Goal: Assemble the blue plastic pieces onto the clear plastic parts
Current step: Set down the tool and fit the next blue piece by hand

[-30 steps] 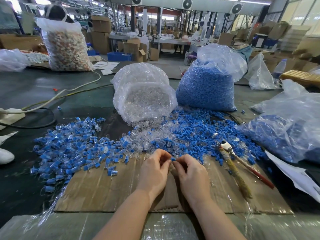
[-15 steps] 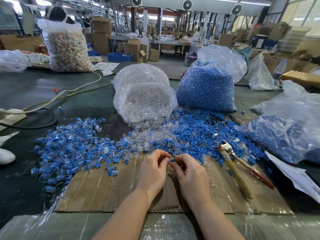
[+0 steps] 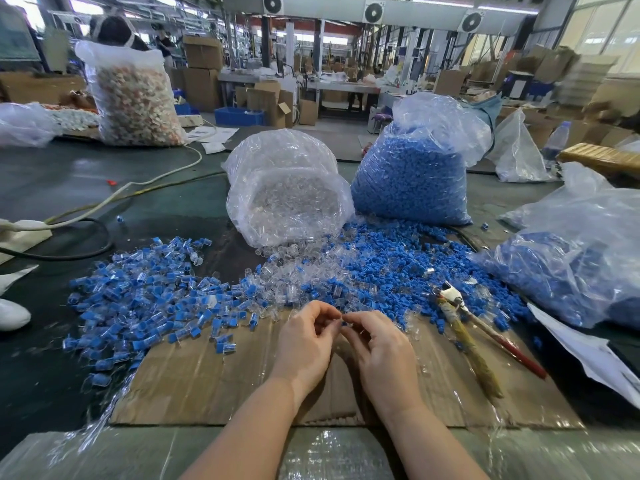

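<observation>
Head view: a blue piece is pinched between the fingertips of the left hand and right hand above the cardboard; if misaligned, it could be dropped among the loose parts.

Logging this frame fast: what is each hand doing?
Left hand: pinching a small piece, too hidden to name.
Right hand: pinching a small blue piece.

A large factory hall stretches far beyond the hands. Round wall fans hang high ahead under strip lights. Cardboard boxes stack far ahead to the left near a blue crate. Bright windows line the wall far to the right. Worktables stand straight ahead in the distance.
</observation>
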`<state>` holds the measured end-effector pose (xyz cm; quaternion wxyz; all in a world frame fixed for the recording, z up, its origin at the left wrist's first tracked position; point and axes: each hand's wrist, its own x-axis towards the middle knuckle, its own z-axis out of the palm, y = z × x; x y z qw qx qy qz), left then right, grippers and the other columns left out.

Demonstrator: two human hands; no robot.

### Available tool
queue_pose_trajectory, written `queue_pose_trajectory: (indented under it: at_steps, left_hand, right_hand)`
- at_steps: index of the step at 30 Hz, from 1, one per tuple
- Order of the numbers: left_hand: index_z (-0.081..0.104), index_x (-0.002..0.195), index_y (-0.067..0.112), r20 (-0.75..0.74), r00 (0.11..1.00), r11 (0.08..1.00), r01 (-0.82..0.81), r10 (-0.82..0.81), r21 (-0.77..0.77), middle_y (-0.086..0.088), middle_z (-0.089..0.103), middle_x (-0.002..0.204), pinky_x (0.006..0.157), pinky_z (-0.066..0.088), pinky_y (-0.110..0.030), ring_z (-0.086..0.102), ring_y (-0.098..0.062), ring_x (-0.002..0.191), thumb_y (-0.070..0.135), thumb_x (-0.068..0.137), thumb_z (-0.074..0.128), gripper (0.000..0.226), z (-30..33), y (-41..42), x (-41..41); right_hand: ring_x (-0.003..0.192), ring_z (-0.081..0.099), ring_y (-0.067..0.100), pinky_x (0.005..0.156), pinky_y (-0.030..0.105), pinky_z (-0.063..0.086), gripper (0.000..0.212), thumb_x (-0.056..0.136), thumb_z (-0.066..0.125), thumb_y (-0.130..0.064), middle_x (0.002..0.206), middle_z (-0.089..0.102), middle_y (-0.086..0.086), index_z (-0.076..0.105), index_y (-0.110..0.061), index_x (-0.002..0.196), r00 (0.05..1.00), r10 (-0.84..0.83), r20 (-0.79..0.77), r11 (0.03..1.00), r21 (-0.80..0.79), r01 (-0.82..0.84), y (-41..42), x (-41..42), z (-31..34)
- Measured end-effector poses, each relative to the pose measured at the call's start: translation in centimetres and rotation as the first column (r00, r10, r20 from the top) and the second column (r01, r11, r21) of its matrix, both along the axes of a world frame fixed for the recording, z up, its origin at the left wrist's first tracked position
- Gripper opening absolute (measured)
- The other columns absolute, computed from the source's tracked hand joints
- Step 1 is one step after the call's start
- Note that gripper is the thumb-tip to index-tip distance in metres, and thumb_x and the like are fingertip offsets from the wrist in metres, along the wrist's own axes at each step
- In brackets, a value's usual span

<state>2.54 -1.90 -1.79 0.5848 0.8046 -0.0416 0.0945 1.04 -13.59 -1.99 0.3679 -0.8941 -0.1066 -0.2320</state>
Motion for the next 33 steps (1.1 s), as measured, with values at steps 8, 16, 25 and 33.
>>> queue_pose_trajectory:
  at_steps: [8,16,25,33]
  left_hand:
    - [0.058,0.084,0.024,-0.018,1.0,1.0,-0.011,0.011,0.008,0.007,0.062,0.08,0.062,0.042,-0.004,0.056,0.002,0.071,0.01,0.089,0.058,0.015,0.2,0.1,-0.1]
    - [0.055,0.084,0.025,-0.059,0.998,1.0,-0.01,0.01,-0.004,0.004,0.061,0.085,0.063,0.043,-0.003,0.056,-0.003,0.077,0.009,0.09,0.056,0.017,0.5,-0.1,-0.1]
    - [0.058,0.088,0.02,-0.159,0.985,0.982,-0.097,0.071,-0.16,-0.002,0.063,0.087,0.066,0.046,-0.015,0.06,-0.013,0.079,0.009,0.089,0.057,0.011,0.9,0.1,0.4]
    - [0.062,0.09,0.012,-0.295,0.951,0.884,-0.212,0.089,-0.417,-0.004,0.06,0.076,0.055,0.046,-0.023,0.053,-0.011,0.061,0.007,0.089,0.058,0.007,2.1,0.6,1.3]
  right_hand:
    - [0.102,0.052,0.015,0.09,0.029,0.035,0.032,0.088,0.061,-0.027,0.11,0.061,0.001,0.06,-0.014,0.117,0.951,-0.309,0.01,0.944,-0.121,0.308,-3.3,0.4,1.6]
    - [0.136,0.025,0.033,0.108,0.059,0.013,0.081,0.085,0.024,-0.072,0.15,0.026,0.012,0.013,-0.02,0.147,0.466,-0.752,-0.465,0.648,-0.647,0.401,-10.8,0.8,2.7]
    - [0.109,0.043,0.031,0.088,0.042,0.04,0.046,0.091,0.042,-0.05,0.118,0.045,0.014,0.043,-0.01,0.113,0.626,-0.714,-0.314,0.643,-0.648,0.409,-9.9,0.3,4.0]
    - [0.067,0.05,0.015,0.06,0.029,0.038,0.032,0.093,0.045,-0.041,0.08,0.054,0.0,0.05,-0.013,0.08,0.816,-0.073,-0.573,0.99,-0.142,-0.011,-4.6,-0.8,6.4]
